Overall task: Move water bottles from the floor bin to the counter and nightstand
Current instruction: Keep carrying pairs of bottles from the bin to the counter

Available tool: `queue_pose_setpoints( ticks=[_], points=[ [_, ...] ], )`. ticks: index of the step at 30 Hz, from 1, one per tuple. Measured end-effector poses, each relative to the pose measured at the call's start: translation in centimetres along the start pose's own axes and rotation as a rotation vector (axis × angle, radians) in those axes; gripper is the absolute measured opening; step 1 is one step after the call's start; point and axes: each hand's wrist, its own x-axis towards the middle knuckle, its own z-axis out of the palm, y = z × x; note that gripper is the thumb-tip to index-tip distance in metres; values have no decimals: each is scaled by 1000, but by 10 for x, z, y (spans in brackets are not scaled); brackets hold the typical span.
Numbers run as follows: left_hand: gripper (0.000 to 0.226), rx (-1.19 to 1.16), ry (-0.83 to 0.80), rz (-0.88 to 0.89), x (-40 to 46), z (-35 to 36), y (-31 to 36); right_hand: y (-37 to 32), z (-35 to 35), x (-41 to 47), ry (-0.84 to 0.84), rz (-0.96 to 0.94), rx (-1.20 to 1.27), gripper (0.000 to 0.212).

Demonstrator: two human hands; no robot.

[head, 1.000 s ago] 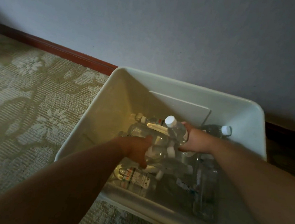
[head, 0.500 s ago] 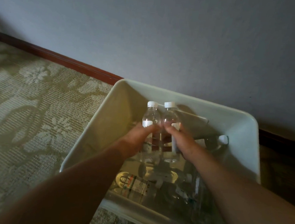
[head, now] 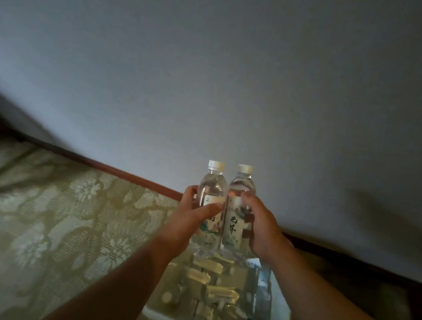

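Two clear water bottles with white caps stand upright side by side, lifted above the bin. My left hand (head: 187,218) grips the left bottle (head: 212,185) around its label. My right hand (head: 262,227) grips the right bottle (head: 241,187), whose label carries dark characters. The two bottles touch each other. Below them the white floor bin (head: 278,314) holds several more bottles (head: 214,291) lying on their sides; my forearms hide much of it.
A patterned green-beige carpet (head: 48,222) covers the floor to the left. A dark red-brown baseboard (head: 133,176) runs along a plain grey wall (head: 237,73) just behind the bin. The room is dim.
Both hands have risen out of the bin, each carrying a bottle upright. The view has tilted upward, so more wall and less bin shows.
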Motion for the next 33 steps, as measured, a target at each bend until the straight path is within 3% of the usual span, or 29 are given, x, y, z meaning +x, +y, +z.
queue_pose_setpoints(
  ticks=[5,10,12,16,23,30,33],
  points=[
    [64,-19,-48,52,-62,37,154,-141,31,-100,91,-122,-17,49],
    [63,-26,-155,142,-108,74,280,-257,57,-201,144,-315,-44,51],
    [63,0,-218,191,-125,94,326,-297,59,-239,207,-395,-54,53],
    [60,25,-356,276,-161,144,399,-358,53,-311,380,-514,-36,36],
    [62,-2,-566,355,-225,263,473,-429,1,-442,504,-800,57,59],
    [69,-39,-816,392,-313,413,485,-443,-112,-571,663,-955,103,37],
    [67,-37,-918,397,-355,482,478,-443,-164,-632,751,-1005,93,42]
  ],
)
